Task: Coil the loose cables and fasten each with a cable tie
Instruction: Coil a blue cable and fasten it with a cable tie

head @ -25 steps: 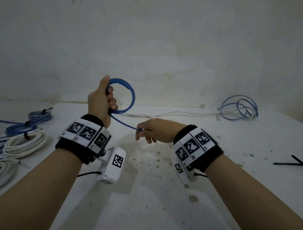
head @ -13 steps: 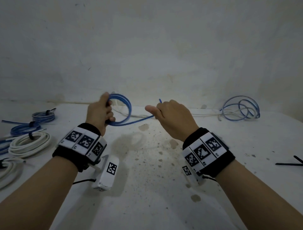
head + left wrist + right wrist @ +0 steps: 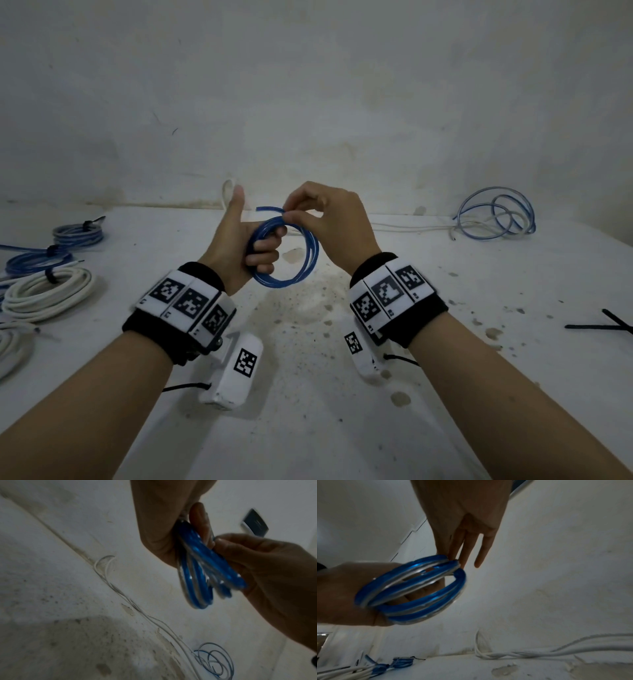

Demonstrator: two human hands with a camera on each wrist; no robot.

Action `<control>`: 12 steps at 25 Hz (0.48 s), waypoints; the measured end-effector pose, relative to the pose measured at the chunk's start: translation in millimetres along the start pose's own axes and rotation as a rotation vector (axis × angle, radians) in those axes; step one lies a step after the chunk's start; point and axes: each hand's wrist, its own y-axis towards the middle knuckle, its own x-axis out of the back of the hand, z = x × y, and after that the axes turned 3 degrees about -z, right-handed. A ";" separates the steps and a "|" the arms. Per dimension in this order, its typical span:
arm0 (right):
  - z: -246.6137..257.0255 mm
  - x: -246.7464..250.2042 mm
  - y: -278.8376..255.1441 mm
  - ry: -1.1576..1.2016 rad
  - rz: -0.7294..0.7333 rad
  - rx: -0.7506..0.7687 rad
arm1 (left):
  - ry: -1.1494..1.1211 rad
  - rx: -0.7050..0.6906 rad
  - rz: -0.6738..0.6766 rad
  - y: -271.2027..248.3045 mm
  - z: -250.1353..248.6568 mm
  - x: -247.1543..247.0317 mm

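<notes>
Ideally, with the left hand (image 3: 239, 253) clenched around the blue cable coil (image 3: 301, 263), the right hand (image 3: 329, 222), pinching its free end (image 3: 269, 208), tucks it flat against the loops.

Held cable coil (image 3: 301, 260): bright blue, silvery-clear stripe along it. Loose tangle (image 3: 496, 219) at far right: paler blue. Tied coils (image 3: 51, 294) at left: white and blue, black ties. Cable ties (image 3: 606, 325) on right: black. Wrist bands (image 3: 191, 301): black, white blocks with black square-code patterns. Table (image 3: 308, 428): white, brown-speckled stains.
</notes>
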 end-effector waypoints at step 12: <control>11.6 -5.9 -7.9 -0.657 0.362 0.073 | 0.367 -0.146 -0.117 -2.0 -12.3 -6.1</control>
